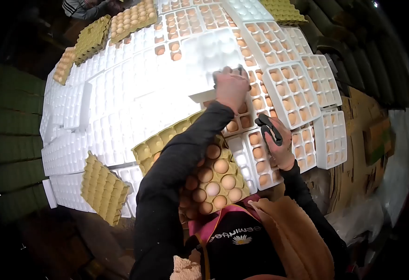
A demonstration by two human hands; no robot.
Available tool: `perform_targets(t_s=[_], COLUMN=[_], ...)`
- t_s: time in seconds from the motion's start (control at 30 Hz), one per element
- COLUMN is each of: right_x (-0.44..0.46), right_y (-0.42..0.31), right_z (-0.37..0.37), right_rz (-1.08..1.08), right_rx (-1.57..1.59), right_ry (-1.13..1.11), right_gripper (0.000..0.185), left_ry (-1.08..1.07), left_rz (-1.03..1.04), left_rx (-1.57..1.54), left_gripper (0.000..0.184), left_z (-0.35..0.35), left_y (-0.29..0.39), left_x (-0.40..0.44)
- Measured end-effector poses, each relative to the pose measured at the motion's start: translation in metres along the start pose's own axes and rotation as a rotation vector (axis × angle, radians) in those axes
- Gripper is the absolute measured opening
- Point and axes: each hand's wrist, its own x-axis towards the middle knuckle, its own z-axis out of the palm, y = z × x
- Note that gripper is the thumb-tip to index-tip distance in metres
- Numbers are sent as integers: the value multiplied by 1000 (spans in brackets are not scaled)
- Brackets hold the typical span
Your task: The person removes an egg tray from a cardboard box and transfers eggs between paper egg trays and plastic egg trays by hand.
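Observation:
My left hand [232, 87] lies on the near right part of a brightly lit white foam sheet [209, 49], fingers spread, dark on the fingertips. Brown eggs in white foam trays show beside and below it. My right hand [280, 142], with dark covering on its fingers, hovers over a narrow white tray of eggs [259, 153]; thumb and fingers are bent with a gap between them, and nothing shows inside. Under my left forearm, close to my body, is a yellowish pulp tray [144, 149] with brown eggs [221, 166], partly hidden by the sleeve.
More white trays of eggs [292, 95] stand at the right, some overlapping. White foam trays [116, 107] spread across the left, overexposed in places. Pulp trays [103, 189] lie at lower left and along the far edge. Another person's sleeve [76, 8] shows at top left. Cardboard [360, 140] lies right.

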Motion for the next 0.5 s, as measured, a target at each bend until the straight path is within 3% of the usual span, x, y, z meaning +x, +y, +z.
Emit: perform_targets(t_s=[0.1,0.2,0.27,0.3,0.33,0.37,0.43,0.5], right_x=[0,-5,-6,-5,0,6,25,52], right_y=[13,17,11,8,8,7,-2,-8], right_z=[-23,-42,-45,-43,-39,-35,-22,10], right_rz=[-41,21,126,164,164,164,85,-161], right_rx=[-20,-37,28,69,87,105,77,-50], right_ry=[-42,-3,42,37,-3,-43,-192,-420], right_gripper=[37,37,36,35,36,37,39,43], left_ry=[-183,-274,-287,-166,144,278,67,-135], left_rz=[65,53,144,231,298,316,-15,-120], left_rx=[12,10,-29,-85,-181,-296,-437,-447], left_gripper=[14,16,25,31,29,29,33,43], left_z=[58,101,70,41,19,-2,-52,-70], left_y=[51,74,68,56,37,13,-42,-93], left_x=[37,49,33,21,2,-10,-60,-112])
